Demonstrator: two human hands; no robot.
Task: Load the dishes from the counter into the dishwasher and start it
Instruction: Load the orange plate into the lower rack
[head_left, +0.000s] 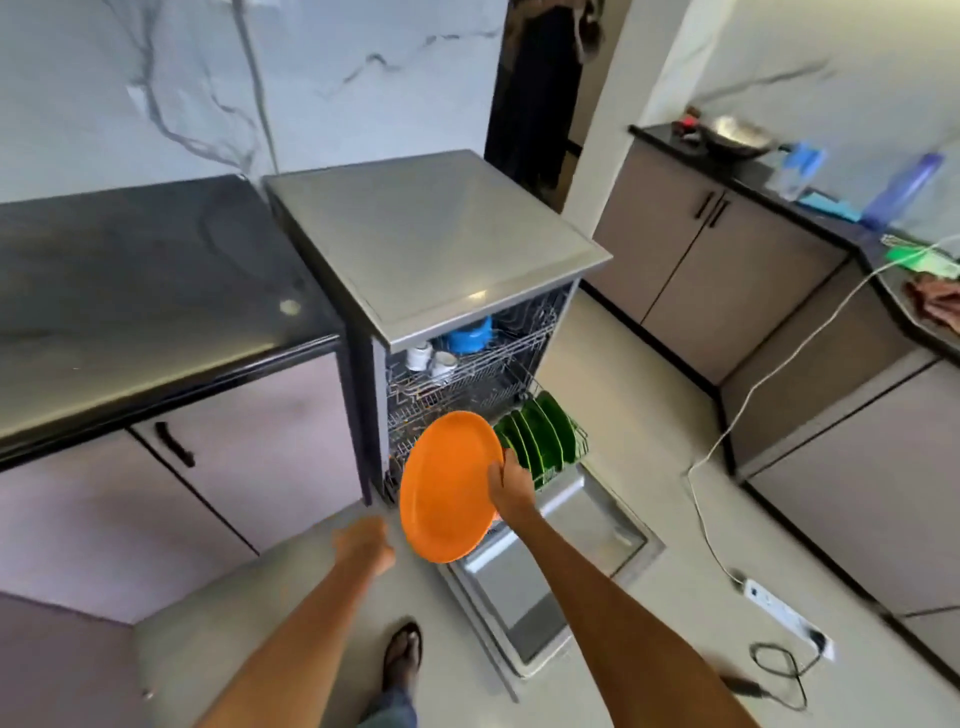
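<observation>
The orange plate (449, 486) is looking like smooth, matt plastic; the green plates (540, 434) are shining glossy; the dishwasher (431, 234) top is showing brushed metal; the black counter (145, 270) is gleaming like polished stone; the racks (467, 374) are looking like wire.

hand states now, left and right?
Left hand: fingers curled, holding nothing.
Right hand: gripping the orange plate by its rim.
</observation>
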